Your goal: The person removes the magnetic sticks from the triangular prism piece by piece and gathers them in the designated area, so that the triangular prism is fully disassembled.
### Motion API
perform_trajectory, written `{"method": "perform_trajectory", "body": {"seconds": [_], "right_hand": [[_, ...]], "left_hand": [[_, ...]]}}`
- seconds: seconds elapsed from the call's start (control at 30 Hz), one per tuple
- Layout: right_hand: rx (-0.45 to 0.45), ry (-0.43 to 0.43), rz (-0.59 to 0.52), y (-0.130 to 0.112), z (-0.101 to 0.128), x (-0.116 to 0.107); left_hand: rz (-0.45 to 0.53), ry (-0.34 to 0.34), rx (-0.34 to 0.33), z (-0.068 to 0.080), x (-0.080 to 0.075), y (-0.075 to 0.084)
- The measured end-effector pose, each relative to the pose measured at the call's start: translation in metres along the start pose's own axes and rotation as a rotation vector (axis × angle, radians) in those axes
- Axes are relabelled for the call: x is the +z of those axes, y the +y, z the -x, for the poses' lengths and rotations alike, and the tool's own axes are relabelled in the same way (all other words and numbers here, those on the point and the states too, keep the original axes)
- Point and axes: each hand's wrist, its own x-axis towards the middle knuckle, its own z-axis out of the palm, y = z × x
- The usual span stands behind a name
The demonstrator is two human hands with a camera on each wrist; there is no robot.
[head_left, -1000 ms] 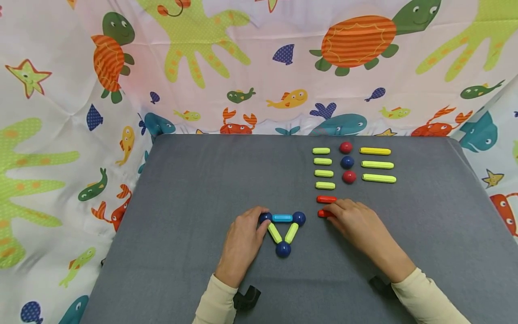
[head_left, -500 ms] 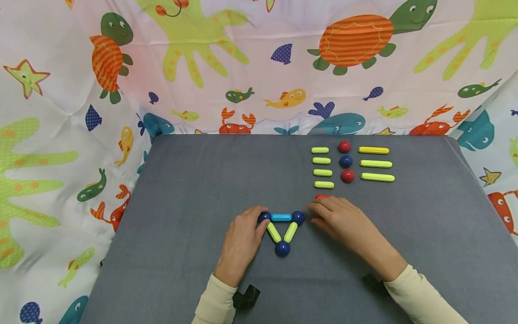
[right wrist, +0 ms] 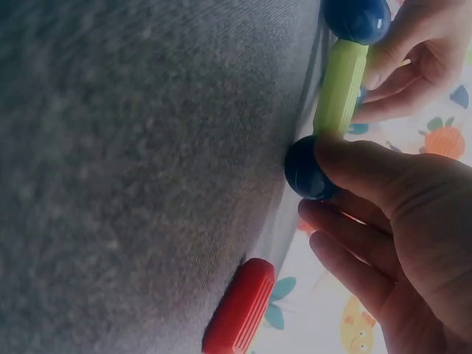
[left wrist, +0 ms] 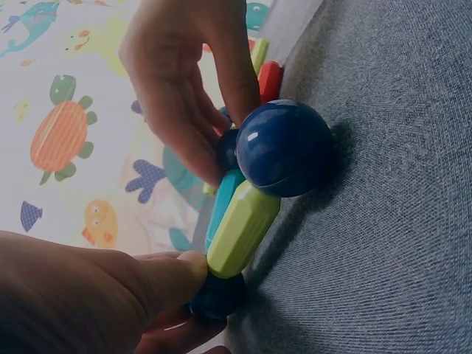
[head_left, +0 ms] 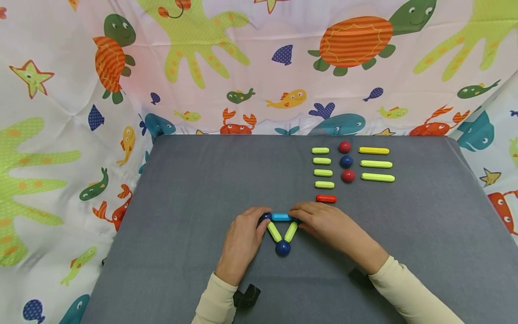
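A triangle of toy building pieces lies on the grey table, with dark blue balls at its corners. A light blue stick (head_left: 282,217) forms its far side, and lime sticks (head_left: 274,232) run down to the near ball (head_left: 283,248). My left hand (head_left: 242,238) pinches the far left ball (left wrist: 217,296) between thumb and fingers. My right hand (head_left: 333,227) holds the far right ball (right wrist: 304,173), thumb on one side and fingers on the other; in the head view that hand mostly covers it. One red stick (head_left: 326,199) lies just beyond the right hand.
Short lime sticks (head_left: 322,173) make a column at the back right. Beside them come a blue ball (head_left: 346,161) between red balls (head_left: 348,176), then longer lime and yellow sticks (head_left: 377,177). A printed curtain (head_left: 194,67) hangs behind the table (head_left: 194,180).
My right hand has let go of the nearer red stick and moved left to the triangle's far right ball. My left hand has stayed on its ball.
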Motion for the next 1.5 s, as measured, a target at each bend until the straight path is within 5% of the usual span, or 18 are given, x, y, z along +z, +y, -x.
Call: {"method": "perform_trajectory", "body": {"seconds": [1.03, 1.5], "right_hand": [[-0.007, -0.01, 0.03, -0.0041, -0.0016, 0.0011], [-0.059, -0.028, 0.193, -0.0067, -0.0051, -0.0014]], "left_hand": [[-0.011, -0.022, -0.026, 0.0005, -0.0006, 0.0006], [-0.024, -0.015, -0.03, 0.0004, 0.0004, 0.0007]]}}
